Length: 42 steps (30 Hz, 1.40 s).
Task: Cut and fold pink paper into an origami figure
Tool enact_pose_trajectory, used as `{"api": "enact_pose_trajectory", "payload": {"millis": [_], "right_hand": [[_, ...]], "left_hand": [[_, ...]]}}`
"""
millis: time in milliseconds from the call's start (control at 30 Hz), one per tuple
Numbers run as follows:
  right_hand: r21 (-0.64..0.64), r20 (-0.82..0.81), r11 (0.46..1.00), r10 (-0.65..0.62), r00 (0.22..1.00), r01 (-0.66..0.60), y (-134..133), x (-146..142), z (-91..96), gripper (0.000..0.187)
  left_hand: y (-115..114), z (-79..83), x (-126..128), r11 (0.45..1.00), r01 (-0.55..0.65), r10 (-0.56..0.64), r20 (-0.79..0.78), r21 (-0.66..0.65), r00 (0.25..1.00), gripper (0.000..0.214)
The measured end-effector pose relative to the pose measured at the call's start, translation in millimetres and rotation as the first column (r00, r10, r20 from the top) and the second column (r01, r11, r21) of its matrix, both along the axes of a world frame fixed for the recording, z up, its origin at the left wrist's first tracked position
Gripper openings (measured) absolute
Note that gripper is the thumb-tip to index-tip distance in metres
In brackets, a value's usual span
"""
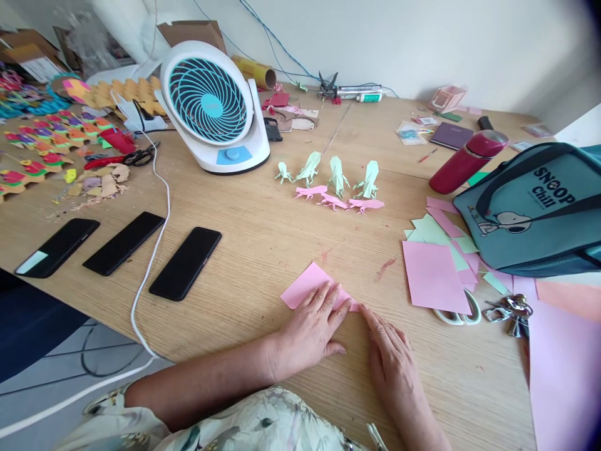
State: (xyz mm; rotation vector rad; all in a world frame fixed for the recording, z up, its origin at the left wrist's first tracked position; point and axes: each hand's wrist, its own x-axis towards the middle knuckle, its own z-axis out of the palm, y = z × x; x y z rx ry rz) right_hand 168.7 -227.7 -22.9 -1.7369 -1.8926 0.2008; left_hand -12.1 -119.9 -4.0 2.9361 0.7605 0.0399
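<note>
A folded piece of pink paper (305,284) lies on the table in front of me. My left hand (312,329) rests flat across it, fingers stretched out and pressing it down. My right hand (389,347) lies beside it with extended fingers, its fingertips touching the paper's right corner. Part of the paper is hidden under the left fingers. Farther back stand several folded green paper figures (337,175), with pink paper figures (333,200) in front of them.
Right of my hands, a pink sheet (436,275) covers part of a pair of white-handled scissors (457,313). Keys (514,310), a teal bag (530,207) and a red flask (469,161) are there too. A white fan (211,106), a phone (185,263) and a white cable (153,263) lie leftward.
</note>
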Motion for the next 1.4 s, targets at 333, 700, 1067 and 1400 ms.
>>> {"api": "enact_pose_trajectory", "payload": {"millis": [333,700,1067,1400], "right_hand": [[-0.044,-0.045,0.999,-0.027,0.999,0.025,0,2,1.1,0.063],[-0.093,0.137,0.995,-0.011,0.990,0.024,5,-3,3.8,0.058],[-0.104,0.282,0.993,-0.017,0.959,0.048,6,-11,5.9,0.061],[-0.117,0.312,0.993,0.021,0.950,0.016,4,-7,1.7,0.060]], "left_hand": [[1,-0.8,-7,0.997,0.009,-0.004,0.057,-0.075,0.998,0.088],[1,-0.1,-12,0.995,0.008,-0.003,0.053,-0.095,0.999,0.096],[0,-3.5,-14,0.997,-0.003,0.007,0.055,-0.082,0.998,0.097],[2,0.1,-12,0.986,0.002,0.006,0.051,-0.166,0.999,0.100]]}}
